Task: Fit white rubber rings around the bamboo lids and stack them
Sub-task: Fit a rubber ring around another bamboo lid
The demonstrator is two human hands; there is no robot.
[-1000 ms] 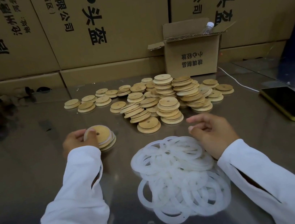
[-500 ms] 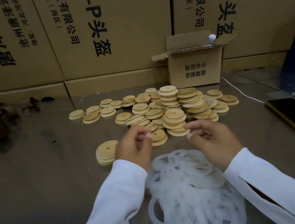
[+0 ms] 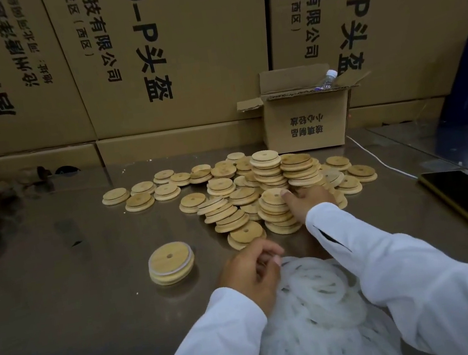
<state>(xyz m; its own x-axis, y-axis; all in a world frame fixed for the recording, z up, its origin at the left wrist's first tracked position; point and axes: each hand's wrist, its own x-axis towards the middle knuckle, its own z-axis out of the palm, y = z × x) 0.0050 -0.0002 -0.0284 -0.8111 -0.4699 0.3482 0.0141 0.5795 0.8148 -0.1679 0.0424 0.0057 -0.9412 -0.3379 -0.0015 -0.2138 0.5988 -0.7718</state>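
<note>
At rear, box (image 3: 305, 119) holds bottle (image 3: 328, 79); right hand (image 3: 309, 198) grips lid (image 3: 272, 196), left hand (image 3: 249, 271) grip unclear.

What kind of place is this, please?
Probably a small packing workshop or warehouse: printed shipping cartons stacked behind a steel table, with bulk piles of bamboo lids and rubber rings.

I reached my right hand (image 3: 309, 199) far to grip a bamboo lid stack (image 3: 273, 212); my left hand (image 3: 250, 271) moved right to the white rubber rings (image 3: 318, 295).
</note>
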